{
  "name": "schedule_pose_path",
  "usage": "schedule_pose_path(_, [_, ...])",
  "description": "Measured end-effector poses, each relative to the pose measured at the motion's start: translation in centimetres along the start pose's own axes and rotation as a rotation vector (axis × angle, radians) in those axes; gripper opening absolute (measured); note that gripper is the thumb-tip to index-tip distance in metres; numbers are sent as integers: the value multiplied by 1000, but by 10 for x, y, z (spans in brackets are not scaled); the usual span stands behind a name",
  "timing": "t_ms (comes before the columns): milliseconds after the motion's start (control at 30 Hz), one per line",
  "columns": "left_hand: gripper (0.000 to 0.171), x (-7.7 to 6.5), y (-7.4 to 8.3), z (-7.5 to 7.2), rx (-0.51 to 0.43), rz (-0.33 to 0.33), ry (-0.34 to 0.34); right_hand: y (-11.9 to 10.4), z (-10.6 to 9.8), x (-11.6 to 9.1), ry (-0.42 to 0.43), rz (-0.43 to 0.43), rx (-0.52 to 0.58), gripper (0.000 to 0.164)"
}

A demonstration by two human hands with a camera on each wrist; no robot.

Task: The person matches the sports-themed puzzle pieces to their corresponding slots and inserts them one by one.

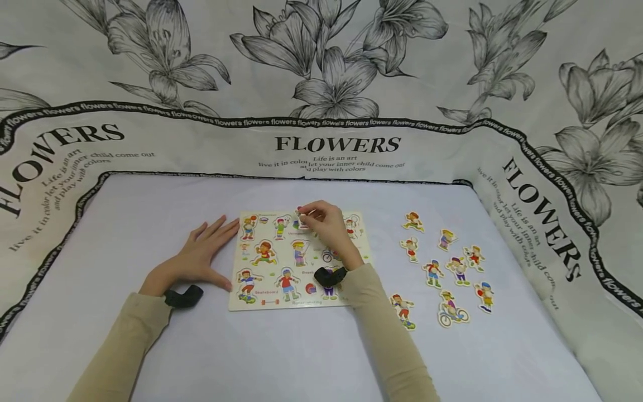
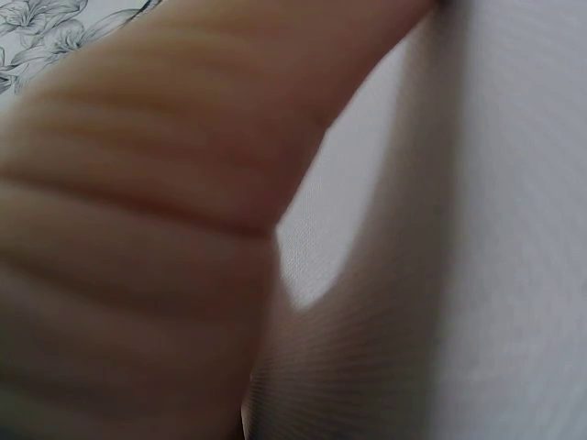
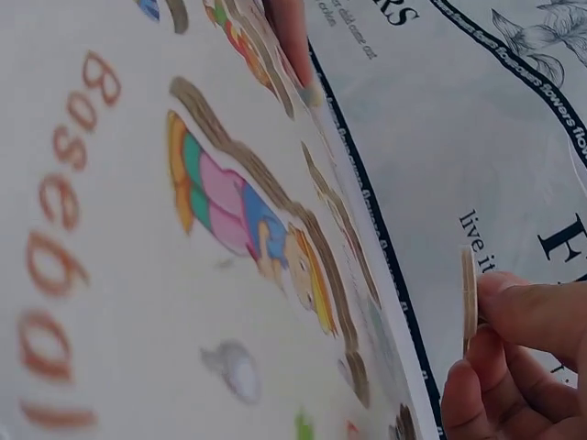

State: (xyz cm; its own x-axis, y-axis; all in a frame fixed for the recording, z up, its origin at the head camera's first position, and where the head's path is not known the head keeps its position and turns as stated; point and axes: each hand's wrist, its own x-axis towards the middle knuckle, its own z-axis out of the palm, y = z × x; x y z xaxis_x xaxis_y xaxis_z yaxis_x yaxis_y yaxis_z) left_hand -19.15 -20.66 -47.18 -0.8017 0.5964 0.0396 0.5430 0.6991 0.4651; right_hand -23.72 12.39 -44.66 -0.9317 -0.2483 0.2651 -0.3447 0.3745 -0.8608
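A pale wooden puzzle board [image 1: 235,298], printed with children doing sports, lies flat on the table. My left hand [image 1: 202,254] rests beside its left edge with the fingers spread; its thumb and a fingertip are at the border. Over the board's top row, my right hand [image 1: 329,224] pinches a small wooden puzzle piece between thumb and fingers. In the right wrist view that puzzle piece [image 3: 470,298] appears edge-on, raised off the board, so its picture is hidden. Skin close to the camera, part of the left hand [image 2: 156,238], fills much of the left wrist view.
Several loose puzzle pieces lie scattered right of the board, among them a bicycle rider [image 1: 452,310], a skateboarder [image 1: 403,310] and a runner [image 1: 413,221]. A white cloth [image 1: 201,357] covers the table. Behind stands a flower-printed curtain [image 1: 211,145].
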Motion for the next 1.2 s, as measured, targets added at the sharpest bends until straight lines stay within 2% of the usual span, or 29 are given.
schedule_pose_path(167, [140, 0, 1, 1, 3, -3, -3, -4, 12, 0, -34, 17, -4, 13])
schedule_pose_path(500, [140, 0, 0, 2, -3, 4, 5, -12, 29, -4, -54, 57, 78, 13])
schedule_pose_path(833, [140, -1, 3, 0, -3, -8, -1, -13, 44, -4, -1, 66, 78, 9])
schedule_pose_path(1200, [141, 0, 2, 0, -4, -1, 4, -12, 47, -4, 20, 104, 53, 7])
